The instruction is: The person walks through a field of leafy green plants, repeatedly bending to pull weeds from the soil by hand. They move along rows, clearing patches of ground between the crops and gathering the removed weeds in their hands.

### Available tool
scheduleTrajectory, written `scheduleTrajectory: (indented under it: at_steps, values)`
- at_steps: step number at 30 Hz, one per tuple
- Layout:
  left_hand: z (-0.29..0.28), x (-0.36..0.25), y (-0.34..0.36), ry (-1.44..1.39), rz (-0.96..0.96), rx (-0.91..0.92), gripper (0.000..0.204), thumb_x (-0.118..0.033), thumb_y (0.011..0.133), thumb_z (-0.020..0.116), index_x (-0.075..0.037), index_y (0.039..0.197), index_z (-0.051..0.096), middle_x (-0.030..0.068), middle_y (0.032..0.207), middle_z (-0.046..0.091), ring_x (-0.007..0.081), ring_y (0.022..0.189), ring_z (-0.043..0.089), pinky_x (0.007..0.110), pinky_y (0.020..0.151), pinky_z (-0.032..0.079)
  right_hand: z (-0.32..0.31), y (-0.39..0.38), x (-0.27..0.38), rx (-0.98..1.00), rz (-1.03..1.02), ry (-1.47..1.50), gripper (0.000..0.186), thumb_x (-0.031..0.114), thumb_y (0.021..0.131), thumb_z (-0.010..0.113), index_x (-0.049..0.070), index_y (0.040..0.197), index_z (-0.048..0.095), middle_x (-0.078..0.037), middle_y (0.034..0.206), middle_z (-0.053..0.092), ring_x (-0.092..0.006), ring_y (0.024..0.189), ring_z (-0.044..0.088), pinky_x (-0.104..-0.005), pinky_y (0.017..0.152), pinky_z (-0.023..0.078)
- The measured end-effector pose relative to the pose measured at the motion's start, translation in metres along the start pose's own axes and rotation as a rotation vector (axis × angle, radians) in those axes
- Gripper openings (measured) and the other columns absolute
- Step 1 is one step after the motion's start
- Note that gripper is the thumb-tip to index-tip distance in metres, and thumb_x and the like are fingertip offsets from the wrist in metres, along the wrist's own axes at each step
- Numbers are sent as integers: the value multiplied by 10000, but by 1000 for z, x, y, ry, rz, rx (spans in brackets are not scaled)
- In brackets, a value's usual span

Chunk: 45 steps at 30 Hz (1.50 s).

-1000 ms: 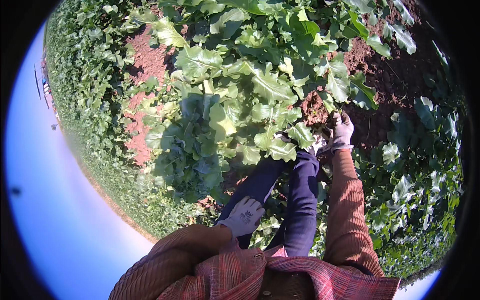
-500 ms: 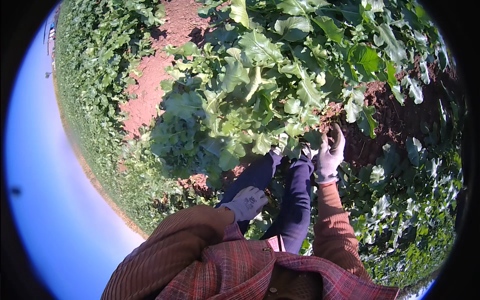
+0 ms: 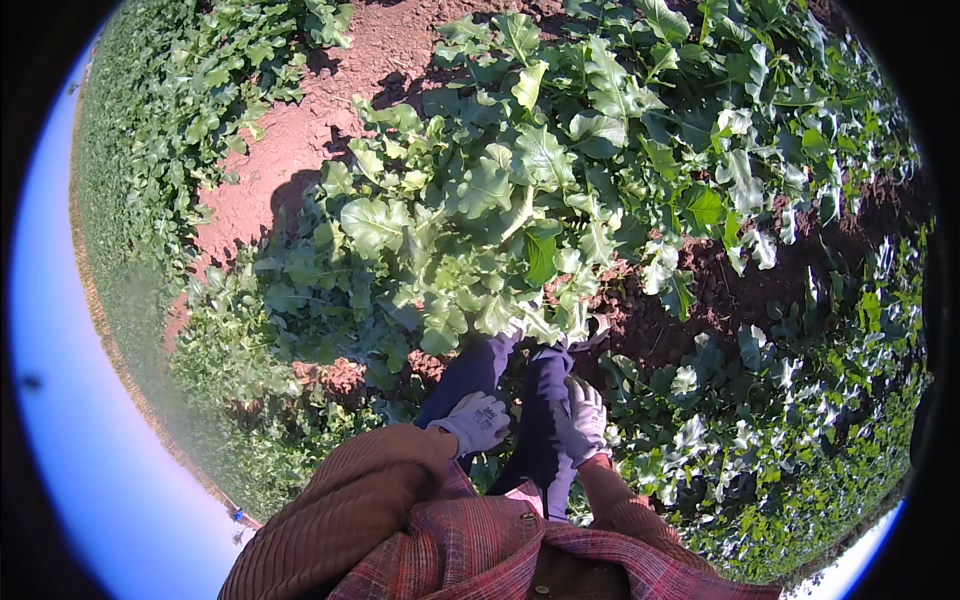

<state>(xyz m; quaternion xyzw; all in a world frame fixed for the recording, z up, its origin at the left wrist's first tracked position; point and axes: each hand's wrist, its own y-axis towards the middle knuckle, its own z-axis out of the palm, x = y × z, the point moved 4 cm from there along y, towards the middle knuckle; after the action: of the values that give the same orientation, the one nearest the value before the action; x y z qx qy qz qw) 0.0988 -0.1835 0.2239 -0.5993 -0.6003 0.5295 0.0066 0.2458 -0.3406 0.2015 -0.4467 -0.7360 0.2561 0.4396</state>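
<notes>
My left hand (image 3: 472, 424), in a pale glove, rests on my dark left trouser leg (image 3: 460, 370) with its fingers loosely bent and nothing seen in them. At my right knee, my gloved right hand (image 3: 586, 420) lies against the other trouser leg (image 3: 532, 420), fingers slightly curved and apparently empty. Leafy green plants (image 3: 480, 190) stand just in front of my legs, their leaves partly hiding my feet. Beside my right foot is dark reddish soil (image 3: 640, 320) with clods in it.
A strip of dry red soil (image 3: 270, 130) runs on the left, bordered by a dense crop row (image 3: 140, 140). More plants (image 3: 760, 440) fill the right side. My shadow falls across the leaves at centre-left. Sky (image 3: 70, 420) shows at the left rim.
My right hand has left the soil and leaves beside the plant and come back onto my right leg. My left hand stays on its leg. The view has shifted, showing more of the red strip.
</notes>
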Motion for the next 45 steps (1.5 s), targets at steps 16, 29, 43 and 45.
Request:
scheduleTrajectory:
  at_steps: [16,29,43,45]
  values:
    - [-71,5,5,15,-72,381,586,-431,822,734,-116,1297,598,118,1360,557,376,1369,443,473,1192,311,-101,-83,11,-134,135,-267,667,422,839,716,146,1416,527,-136,1469,469,-394,1388,394,-565,1119,310]
    - [-170,-25,134,-652,-300,-227,409,-101,885,741,-28,1264,605,117,1188,679,197,1117,659,307,962,518,-149,-32,-82,110,460,-198,612,514,873,650,178,1378,570,-139,1444,489,-380,1360,419,-552,1068,372]
    - [-535,-130,440,-385,64,-903,348,-88,915,677,-63,1259,628,54,1048,688,109,852,654,250,710,542,-228,-22,-159,297,371,-12,632,503,894,605,135,1404,542,-154,1509,442,-391,1406,379,-588,1126,323]
    - [-549,-133,482,-241,-7,-956,344,-160,930,687,-69,1259,636,44,1010,699,98,768,623,256,660,524,-233,-20,-172,299,343,24,635,503,895,605,138,1410,536,-156,1505,444,-394,1413,371,-586,1126,323]
